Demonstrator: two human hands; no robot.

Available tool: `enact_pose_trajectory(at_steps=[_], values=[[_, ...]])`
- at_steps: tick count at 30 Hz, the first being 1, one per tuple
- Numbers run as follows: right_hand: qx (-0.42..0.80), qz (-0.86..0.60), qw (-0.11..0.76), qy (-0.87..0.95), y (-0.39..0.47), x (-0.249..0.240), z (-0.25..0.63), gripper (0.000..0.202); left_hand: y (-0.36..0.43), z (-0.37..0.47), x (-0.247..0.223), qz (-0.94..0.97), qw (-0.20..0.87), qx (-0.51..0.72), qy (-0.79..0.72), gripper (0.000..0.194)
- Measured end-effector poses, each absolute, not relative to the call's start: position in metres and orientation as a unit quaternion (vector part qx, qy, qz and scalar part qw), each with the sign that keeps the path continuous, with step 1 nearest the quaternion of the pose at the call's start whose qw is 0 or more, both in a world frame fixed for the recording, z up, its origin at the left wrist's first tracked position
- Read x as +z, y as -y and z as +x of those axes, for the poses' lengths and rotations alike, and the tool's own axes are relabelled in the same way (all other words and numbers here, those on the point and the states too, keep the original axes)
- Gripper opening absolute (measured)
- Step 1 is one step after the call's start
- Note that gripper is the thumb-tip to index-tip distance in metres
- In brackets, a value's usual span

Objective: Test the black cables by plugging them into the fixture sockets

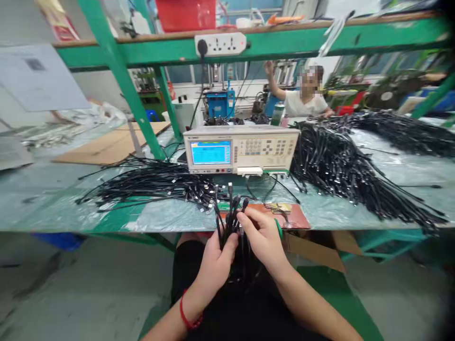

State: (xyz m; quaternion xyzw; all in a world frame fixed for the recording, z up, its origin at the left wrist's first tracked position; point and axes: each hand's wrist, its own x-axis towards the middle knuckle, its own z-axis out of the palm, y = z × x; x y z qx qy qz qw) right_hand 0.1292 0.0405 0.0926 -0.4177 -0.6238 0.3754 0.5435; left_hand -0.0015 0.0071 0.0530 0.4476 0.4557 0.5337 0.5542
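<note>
A bunch of black USB cables (231, 215) stands upright in my left hand (218, 255), whose fingers wrap round it just in front of the table edge. My right hand (261, 232) pinches one of the cable ends at the bunch's right side. The cables' lower lengths hang down over my lap. Just beyond my hands lies a reddish-brown board (300, 218) with a small yellowish connector piece (280, 207) on it. Behind that stands a cable tester (241, 149) with a lit blue screen and wires at its front.
Loose black cables (152, 184) lie left of the tester; a large heap of black cables (341, 166) covers the right. A green frame (149, 54) with a power strip (220, 45) crosses above. Cardboard (103, 147) lies at left. A co-worker (305, 102) sits behind the table.
</note>
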Motion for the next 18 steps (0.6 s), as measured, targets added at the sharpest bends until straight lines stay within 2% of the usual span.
enact_pose_trajectory(at_steps=[8,12,15,18], values=[[0.444,-0.393,0.653,0.471,-0.055,0.089,0.147,0.034,-0.032,0.017,0.06,0.461,0.542,0.549,-0.438,0.038],[0.515,-0.339,0.702,0.356,-0.058,0.089,0.185,0.024,-0.03,0.011,0.055,0.391,0.454,0.67,-0.439,0.028],[0.479,-0.348,0.752,0.29,-0.053,0.081,0.227,0.032,-0.021,0.004,0.058,0.332,0.428,0.735,-0.408,0.018],[0.404,-0.417,0.76,0.293,-0.039,0.055,0.256,0.04,-0.011,-0.002,0.063,0.32,0.462,0.734,-0.382,0.015]])
